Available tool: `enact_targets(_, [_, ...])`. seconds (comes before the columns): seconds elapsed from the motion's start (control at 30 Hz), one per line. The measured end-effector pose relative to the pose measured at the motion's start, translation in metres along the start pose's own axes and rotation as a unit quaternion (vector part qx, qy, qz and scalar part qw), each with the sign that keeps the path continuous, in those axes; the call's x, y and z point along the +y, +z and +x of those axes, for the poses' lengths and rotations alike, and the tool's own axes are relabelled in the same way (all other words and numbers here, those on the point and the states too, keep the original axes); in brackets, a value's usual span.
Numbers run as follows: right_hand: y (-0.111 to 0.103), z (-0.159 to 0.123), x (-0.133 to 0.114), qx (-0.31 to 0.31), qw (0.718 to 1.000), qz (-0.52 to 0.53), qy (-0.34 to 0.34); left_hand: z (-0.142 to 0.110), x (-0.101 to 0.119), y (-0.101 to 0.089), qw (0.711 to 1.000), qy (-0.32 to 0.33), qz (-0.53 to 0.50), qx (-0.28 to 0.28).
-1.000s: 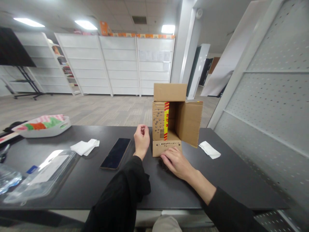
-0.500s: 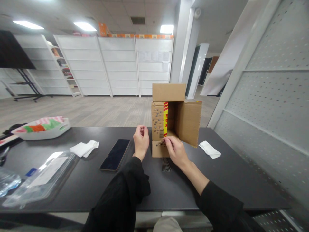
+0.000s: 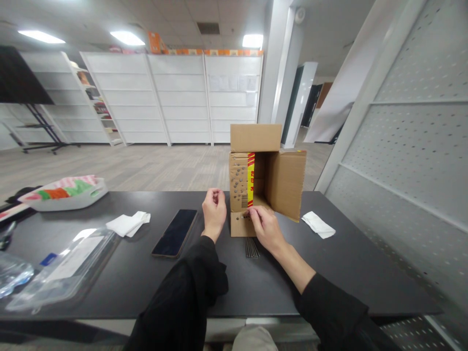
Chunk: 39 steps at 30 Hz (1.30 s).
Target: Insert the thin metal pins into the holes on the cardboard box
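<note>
A cardboard box [image 3: 287, 183] stands on the dark table, its side flap swung out to the right and its top flap raised. Many small dark holes or dots mark its left front flap [image 3: 237, 175], beside a yellow and red tape strip [image 3: 250, 180]. My right hand [image 3: 266, 225] is closed in a pinch at the lower front flap; whatever lies between its fingertips is too small to name. To the left of the box, my left hand [image 3: 214, 212] is held up with curled fingers, their contents hidden. Several thin metal rods [image 3: 252, 247] lie fanned out below the box.
A phone [image 3: 174, 233] lies left of my left hand. White folded tissues [image 3: 128, 224] and another tissue [image 3: 318, 224] flank the work area. Farther left are a clear plastic case [image 3: 66, 270], a plastic bottle [image 3: 13, 275] and a white basket [image 3: 69, 201] with colourful cloth. A perforated panel [image 3: 409, 161] rises at right.
Both hands keep almost the same place and pose. The whole view has shifted very slightly; nothing on the table has visibly moved.
</note>
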State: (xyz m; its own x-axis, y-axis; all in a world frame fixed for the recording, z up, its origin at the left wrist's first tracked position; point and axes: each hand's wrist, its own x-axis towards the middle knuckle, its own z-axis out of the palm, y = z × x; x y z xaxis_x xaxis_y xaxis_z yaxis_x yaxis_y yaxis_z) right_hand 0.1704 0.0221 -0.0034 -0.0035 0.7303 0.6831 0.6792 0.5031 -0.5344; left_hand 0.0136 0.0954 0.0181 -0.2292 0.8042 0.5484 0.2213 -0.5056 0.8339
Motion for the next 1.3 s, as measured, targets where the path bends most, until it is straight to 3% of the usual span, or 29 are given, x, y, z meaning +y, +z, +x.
enact_targets(1.3, [0.0013, -0.0023, -0.0041, -0.049, 0.997, -0.060, -0.027, -0.0003, -0.0016, 0.0015, 1.000, 0.002, -0.003, -0.002])
